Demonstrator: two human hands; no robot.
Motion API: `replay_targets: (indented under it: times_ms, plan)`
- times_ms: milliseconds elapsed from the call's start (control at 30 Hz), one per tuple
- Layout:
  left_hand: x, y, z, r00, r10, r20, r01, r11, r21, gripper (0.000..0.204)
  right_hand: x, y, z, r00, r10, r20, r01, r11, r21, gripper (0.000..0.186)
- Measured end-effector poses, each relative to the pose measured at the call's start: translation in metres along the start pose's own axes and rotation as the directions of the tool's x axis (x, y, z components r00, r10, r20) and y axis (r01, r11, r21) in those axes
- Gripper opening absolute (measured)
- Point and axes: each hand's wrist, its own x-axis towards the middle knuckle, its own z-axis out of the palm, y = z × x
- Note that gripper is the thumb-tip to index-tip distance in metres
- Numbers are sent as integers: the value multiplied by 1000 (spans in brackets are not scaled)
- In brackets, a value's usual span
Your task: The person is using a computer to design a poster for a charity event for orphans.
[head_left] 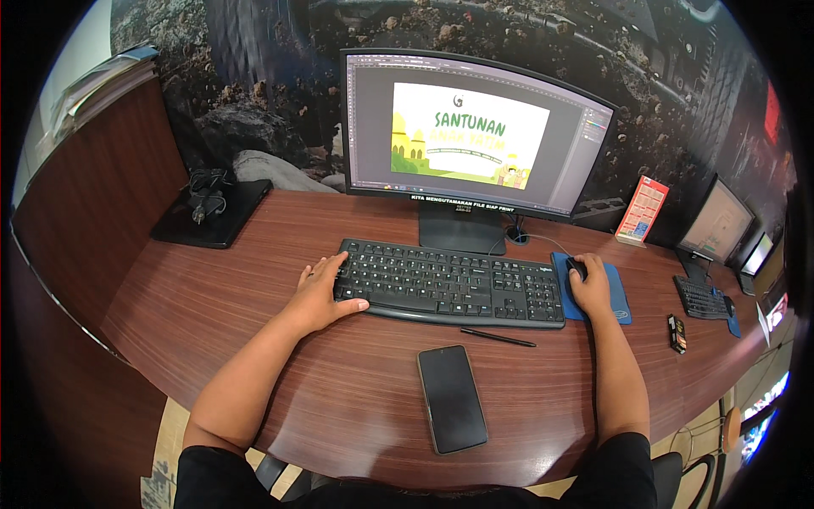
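My left hand [322, 293] rests at the left end of a black keyboard [449, 282], fingers spread, the thumb over its lower left keys. On a blue mouse pad [616, 293] to the right, my right hand [591, 284] is wrapped over a black computer mouse [577, 268]. Behind the keyboard stands a curved monitor [475, 127], its screen showing a design with green lettering, yellow domed buildings and small cartoon figures. A black pen [498, 338] lies just below the keyboard. Nearer to me is a dark-screened phone [453, 399], face up.
A black flat device [174, 222] with a coiled cable and plug [206, 199] sits at the back left beside a wooden partition [102, 161]. On the right are a red desk calendar [642, 212], a small black box [676, 333], a second keyboard [702, 297] and another monitor [719, 219].
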Motion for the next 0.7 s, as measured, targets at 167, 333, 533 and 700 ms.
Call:
replay_targets:
  times_ms: [167, 333, 533, 700]
  plan:
    - [-1, 2, -1, 1000, -2, -1, 2, 1000, -7, 109, -1, 2, 1, 1000, 0, -4, 0, 1000, -3, 29]
    - [0, 2, -1, 1000, 3, -1, -3, 1000, -16, 108, -1, 6, 3, 1000, -11, -13, 10, 1000, -17, 30]
    - [0, 1, 0, 1000, -1, -6, 1, 1000, -12, 108, -1, 5, 3, 1000, -13, -21, 13, 1000, -8, 29]
    - [-1, 6, -3, 1000, -13, 2, 14, 1000, -25, 107, -1, -1, 1, 999, 17, -35, -18, 999, -43, 27]
